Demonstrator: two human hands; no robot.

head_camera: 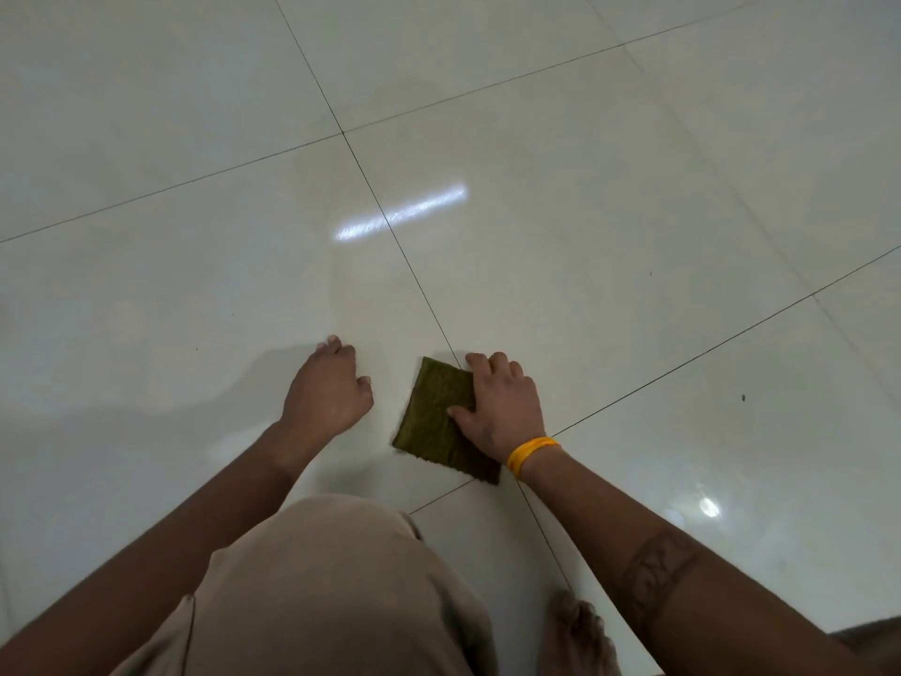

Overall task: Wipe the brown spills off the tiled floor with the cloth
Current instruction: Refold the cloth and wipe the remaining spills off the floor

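Note:
A folded olive-green cloth (436,422) lies flat on the glossy white tiled floor (609,236), across a grout line. My right hand (502,407), with a yellow band at the wrist, presses down on the cloth's right half, fingers spread over it. My left hand (329,390) rests on the bare tile just left of the cloth, fingers curled, holding nothing. I see no distinct brown spill on the tiles around the cloth; only a few tiny dark specks (743,397) show at the right.
My bent knee in beige fabric (331,592) fills the bottom centre, and a bare foot (580,631) sits beside it. A bright light reflection (402,213) streaks the floor ahead. Dark grout lines cross the tiles.

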